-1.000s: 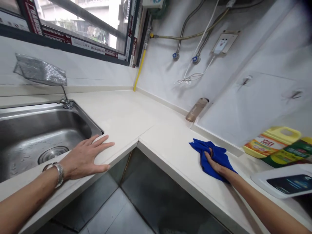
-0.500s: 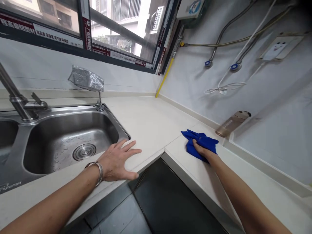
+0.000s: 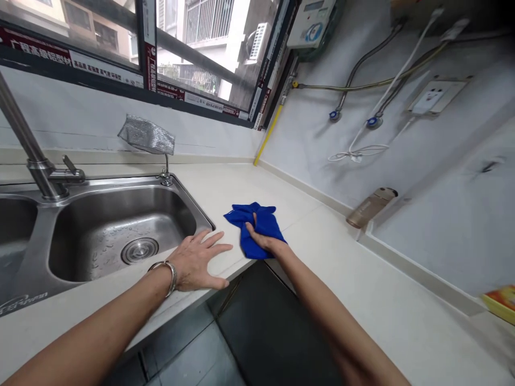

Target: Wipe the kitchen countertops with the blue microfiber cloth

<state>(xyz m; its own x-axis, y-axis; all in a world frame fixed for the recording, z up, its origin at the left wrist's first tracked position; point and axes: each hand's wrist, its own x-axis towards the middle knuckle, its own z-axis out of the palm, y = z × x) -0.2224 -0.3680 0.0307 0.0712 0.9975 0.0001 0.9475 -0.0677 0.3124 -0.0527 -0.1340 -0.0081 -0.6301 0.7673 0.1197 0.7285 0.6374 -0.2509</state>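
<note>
Right hand (image 3: 265, 239) grips blue cloth (image 3: 268, 223) against bench (image 3: 338, 262); left hand (image 3: 196, 264), spread wide, rests on bench beside sink (image 3: 108, 206).

Upper limbs of the wearer, seen from the head: both the left forearm (image 3: 102, 327) and the right forearm (image 3: 328, 303) are bare along their visible length, long and slim, narrowing evenly toward the wrist. The left hand (image 3: 196, 264) is ungloved, with slender fingers and a rounded thumb tip. At its wrist sits a silver-coloured bracelet (image 3: 173, 280), broad, curved and glossy, its surface lightly textured; detail too fine to resolve. Next to it runs a thin, darker band (image 3: 154, 266), whether separate or joined cannot be determined. The right hand (image 3: 263, 237) is likewise ungloved, its fingers partly hidden, the wrist unadorned.
</note>
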